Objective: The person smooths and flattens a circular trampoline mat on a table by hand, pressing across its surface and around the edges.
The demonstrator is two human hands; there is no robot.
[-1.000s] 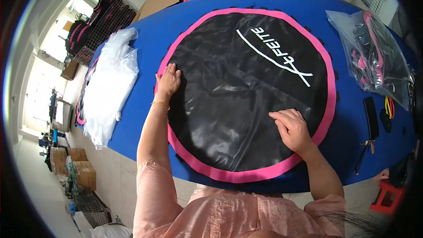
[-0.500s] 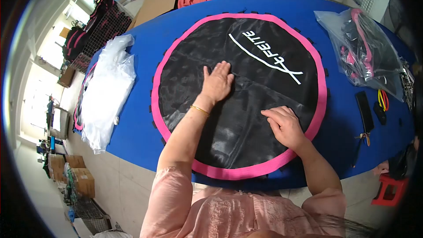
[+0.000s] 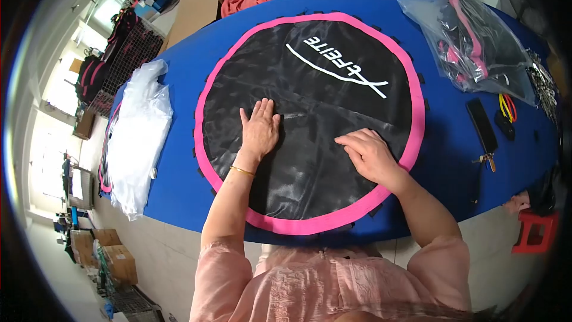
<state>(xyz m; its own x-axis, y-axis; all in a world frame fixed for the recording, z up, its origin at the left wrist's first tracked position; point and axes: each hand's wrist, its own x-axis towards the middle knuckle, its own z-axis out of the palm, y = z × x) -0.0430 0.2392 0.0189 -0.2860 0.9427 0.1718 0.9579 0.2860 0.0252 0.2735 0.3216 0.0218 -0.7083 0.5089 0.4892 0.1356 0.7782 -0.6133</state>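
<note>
A round black trampoline mat (image 3: pixel 322 107) with a pink border and small black tabs round its rim lies spread on a blue-covered table (image 3: pixel 173 197). White lettering and a curved stripe mark its far side. My left hand (image 3: pixel 261 128) rests palm down on the left of the black fabric, fingers stretched out and thumb apart. On the right, near the pink border, my right hand (image 3: pixel 370 154) lies on the mat with fingers together, slightly bent, pointing left. Neither hand grips anything. Faint creases cross the fabric between and beyond them.
Crumpled clear plastic (image 3: pixel 140 137) lies at the table's left over another pink-edged piece. A bagged pink-and-black item (image 3: pixel 468 42) sits at far right. Nearby are a black phone-like slab (image 3: pixel 481 125), yellow and red loops (image 3: pixel 507 109) and metal pieces (image 3: pixel 542 86). A red stool (image 3: pixel 535 232) stands below.
My left hand has slid over the mat toward me and slightly left. My right hand stays at about the same place on the fabric. The whole view has shifted a little.
</note>
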